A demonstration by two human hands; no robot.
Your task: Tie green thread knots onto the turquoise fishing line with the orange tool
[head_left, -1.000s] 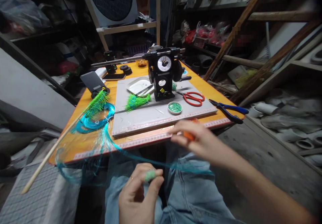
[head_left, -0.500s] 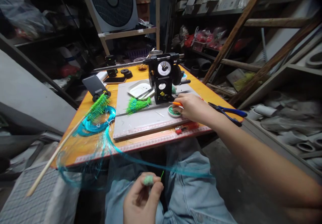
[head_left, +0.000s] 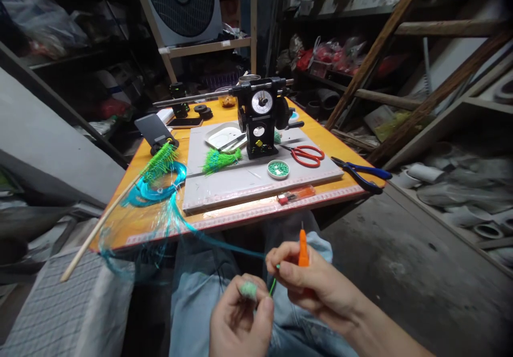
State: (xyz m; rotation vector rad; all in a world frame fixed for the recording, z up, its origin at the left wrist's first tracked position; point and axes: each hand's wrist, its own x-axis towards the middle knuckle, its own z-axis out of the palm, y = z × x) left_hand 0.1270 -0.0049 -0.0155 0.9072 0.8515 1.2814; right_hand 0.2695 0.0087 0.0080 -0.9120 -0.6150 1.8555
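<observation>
Low over the lap, my left hand point(head_left: 242, 317) pinches a thin green strand point(head_left: 273, 286), and a pale green wrap point(head_left: 248, 290) covers one of its fingers. Close beside it, my right hand point(head_left: 312, 282) is closed around an orange tool point(head_left: 303, 249) with a thin metal tip pointing up. A tiny green bead point(head_left: 278, 266) shows between the right thumb and index finger. On the grey board point(head_left: 224, 188) sits a small white dish of green beads point(head_left: 278, 169), beyond both hands.
A black winding machine point(head_left: 261, 127) stands on the board, near red-handled scissors point(head_left: 308, 155) and a green bristly bundle point(head_left: 222, 160). Blue-handled pliers point(head_left: 360, 174) lie at the table's right edge. Blue filament point(head_left: 154, 191) trails off the left side beside a wooden stick point(head_left: 100, 230).
My right hand has come back from the bead dish toward my left hand, with the orange tool now upright. The dish and scissors are uncovered. My left hand sits slightly farther right in view.
</observation>
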